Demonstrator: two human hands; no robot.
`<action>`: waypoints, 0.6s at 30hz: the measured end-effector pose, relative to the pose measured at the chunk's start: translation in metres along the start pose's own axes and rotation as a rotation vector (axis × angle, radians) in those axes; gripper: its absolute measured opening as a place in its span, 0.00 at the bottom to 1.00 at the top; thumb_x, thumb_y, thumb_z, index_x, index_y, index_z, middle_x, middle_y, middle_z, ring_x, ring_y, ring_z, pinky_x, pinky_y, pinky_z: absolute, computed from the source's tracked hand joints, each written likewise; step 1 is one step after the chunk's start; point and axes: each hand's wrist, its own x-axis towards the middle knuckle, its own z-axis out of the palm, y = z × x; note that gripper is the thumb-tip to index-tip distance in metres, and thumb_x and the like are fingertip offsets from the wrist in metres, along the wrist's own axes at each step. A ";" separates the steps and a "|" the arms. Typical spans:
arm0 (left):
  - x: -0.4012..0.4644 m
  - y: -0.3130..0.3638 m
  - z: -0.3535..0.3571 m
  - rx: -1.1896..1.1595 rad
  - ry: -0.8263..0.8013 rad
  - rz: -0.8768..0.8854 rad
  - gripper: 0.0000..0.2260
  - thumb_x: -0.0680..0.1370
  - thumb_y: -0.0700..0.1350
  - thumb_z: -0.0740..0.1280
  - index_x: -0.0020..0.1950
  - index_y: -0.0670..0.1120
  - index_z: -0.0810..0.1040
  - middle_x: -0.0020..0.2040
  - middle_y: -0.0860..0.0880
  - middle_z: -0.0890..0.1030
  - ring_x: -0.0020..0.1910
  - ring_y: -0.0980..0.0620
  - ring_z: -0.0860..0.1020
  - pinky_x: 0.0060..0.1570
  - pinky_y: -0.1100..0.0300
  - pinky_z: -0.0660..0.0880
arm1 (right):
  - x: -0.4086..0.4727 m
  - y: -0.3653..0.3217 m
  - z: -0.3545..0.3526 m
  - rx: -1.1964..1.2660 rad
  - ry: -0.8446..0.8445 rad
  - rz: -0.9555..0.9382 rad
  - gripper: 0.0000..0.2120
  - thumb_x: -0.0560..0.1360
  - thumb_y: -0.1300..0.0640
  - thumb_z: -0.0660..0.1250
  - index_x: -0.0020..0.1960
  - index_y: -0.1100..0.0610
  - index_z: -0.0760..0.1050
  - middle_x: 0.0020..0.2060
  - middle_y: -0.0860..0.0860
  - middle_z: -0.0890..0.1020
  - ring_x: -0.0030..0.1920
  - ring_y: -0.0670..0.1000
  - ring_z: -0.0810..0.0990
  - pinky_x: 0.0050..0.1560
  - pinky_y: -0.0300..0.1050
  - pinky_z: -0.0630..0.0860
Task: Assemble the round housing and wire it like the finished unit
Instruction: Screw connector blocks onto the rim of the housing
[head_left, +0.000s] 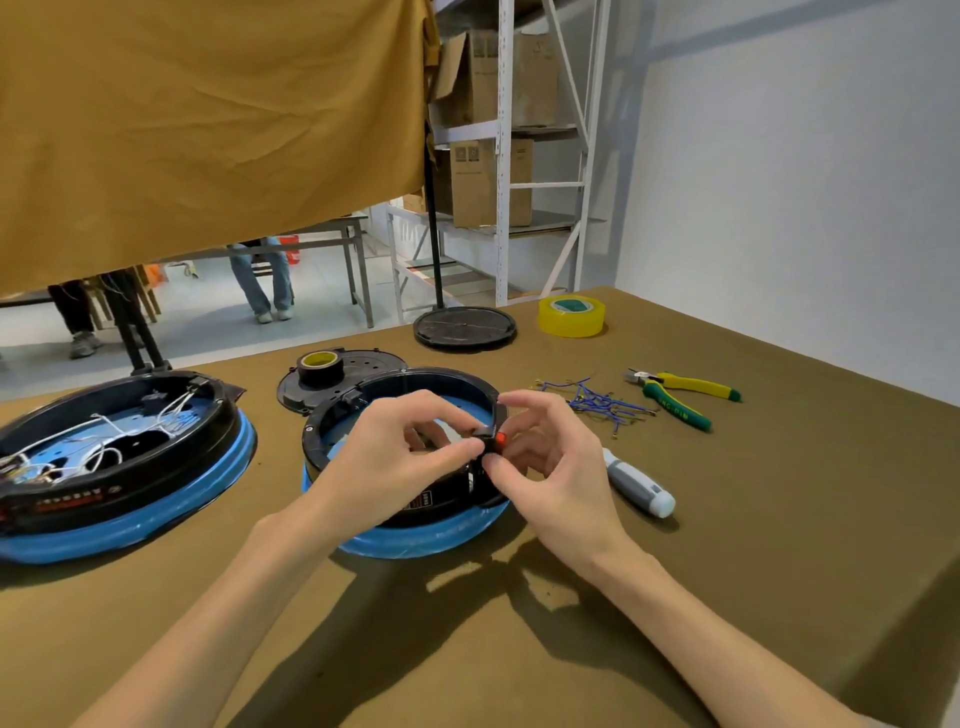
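At frame centre, the left hand (400, 447) and right hand (540, 457) pinch a small black switch (491, 441) at the round housing (415, 519) rim. The housing sits on an olive cloth table (727, 571), the finished unit (119, 467) at left. A mustard curtain (208, 130) fills the upper left; shelving (519, 156) holding cardboard boxes stands behind.

A workshop or storeroom — metal shelving (540, 156) stacked with cardboard boxes (488, 182), a cloth-covered table (727, 519) strewn with pliers (680, 397), tape rolls (571, 315), a screwdriver (639, 483) and cut wires (597, 402) — bare white walls beyond.
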 end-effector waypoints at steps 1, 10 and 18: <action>0.000 0.001 0.000 0.012 0.027 0.028 0.08 0.75 0.47 0.75 0.54 0.51 0.86 0.47 0.56 0.84 0.45 0.52 0.83 0.43 0.67 0.77 | 0.002 -0.002 -0.002 0.040 -0.013 0.071 0.22 0.73 0.62 0.76 0.65 0.50 0.76 0.49 0.46 0.83 0.49 0.50 0.84 0.47 0.42 0.83; -0.006 0.011 0.005 0.291 0.050 0.271 0.14 0.76 0.53 0.68 0.55 0.48 0.87 0.54 0.54 0.80 0.41 0.55 0.81 0.44 0.57 0.82 | 0.011 -0.005 -0.013 0.796 -0.225 0.626 0.12 0.80 0.60 0.68 0.63 0.59 0.81 0.56 0.57 0.86 0.53 0.54 0.85 0.54 0.45 0.81; -0.007 0.009 0.004 0.322 -0.019 0.167 0.18 0.76 0.50 0.74 0.65 0.53 0.82 0.52 0.58 0.82 0.45 0.59 0.80 0.51 0.53 0.80 | -0.007 -0.001 -0.003 -0.099 0.037 -0.070 0.14 0.72 0.64 0.76 0.55 0.51 0.80 0.44 0.42 0.83 0.46 0.48 0.83 0.46 0.36 0.80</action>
